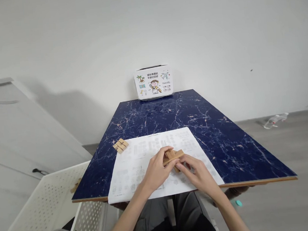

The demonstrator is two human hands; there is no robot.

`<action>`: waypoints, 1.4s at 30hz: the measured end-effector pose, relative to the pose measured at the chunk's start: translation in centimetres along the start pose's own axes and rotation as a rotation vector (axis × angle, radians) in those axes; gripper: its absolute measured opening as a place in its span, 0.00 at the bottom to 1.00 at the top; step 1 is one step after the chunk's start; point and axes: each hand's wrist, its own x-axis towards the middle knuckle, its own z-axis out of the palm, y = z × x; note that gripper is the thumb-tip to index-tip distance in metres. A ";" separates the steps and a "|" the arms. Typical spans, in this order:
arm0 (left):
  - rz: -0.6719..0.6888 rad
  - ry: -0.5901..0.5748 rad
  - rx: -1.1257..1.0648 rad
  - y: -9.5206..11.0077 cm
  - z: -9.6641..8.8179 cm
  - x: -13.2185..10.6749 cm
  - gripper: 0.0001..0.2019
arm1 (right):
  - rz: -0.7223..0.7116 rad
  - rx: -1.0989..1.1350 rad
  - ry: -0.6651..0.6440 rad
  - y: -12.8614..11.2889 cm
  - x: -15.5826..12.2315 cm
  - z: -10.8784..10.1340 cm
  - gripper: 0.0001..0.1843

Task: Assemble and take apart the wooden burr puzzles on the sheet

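Left hand (157, 169) half-curled, thumb and fingers pinching the wooden block assembly (171, 156) from its left side and near edge. Right hand (198, 171) also partly closed, fingertips on the right, near part of the same assembly; whether it grips firmly or just steadies, cannot tell. Assembly sits between the two hands, at the fingertips, several light-brown bars crossing, one long bar tilted up to the right; lower part hidden by fingers. It's over the right-hand part of a white printed sheet (131, 167), rows of faint grey diagrams, text too small to read. Sheet lies at the table's near edge and slightly overhangs it. Second wooden block cluster (120, 146) at the sheet's far left corner, well apart from both hands. Table (164, 112) is dark blue, marble-patterned. White case (153, 82) with cartoon print and "TRAVEL" stands upright at the far edge, near the wall (203, 35). Left of the table: white perforated basket (91, 214), wooden pieces (75, 186) inside. Right: clear plastic bottle (275, 120) on the grey floor (282, 161), teal cap (238, 203) closer in.
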 end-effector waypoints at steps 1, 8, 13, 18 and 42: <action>0.015 0.006 0.021 -0.1 0.0 0.0 0.18 | 0.001 0.002 -0.002 -0.1 0.0 0.0 0.16; 0.187 0.113 0.172 -0.2 0.9 0.3 0.18 | 0.022 0.016 0.006 0.6 -0.2 0.1 0.14; 0.193 0.153 0.192 -0.3 1.3 0.7 0.18 | 0.086 0.054 -0.009 0.9 -0.3 0.2 0.15; 0.205 0.166 0.209 -0.4 1.4 0.9 0.17 | 0.131 0.125 -0.057 0.7 -0.3 0.2 0.16; 0.160 0.219 0.225 -0.8 0.7 1.5 0.08 | 0.129 0.129 -0.079 0.4 -0.7 -0.1 0.18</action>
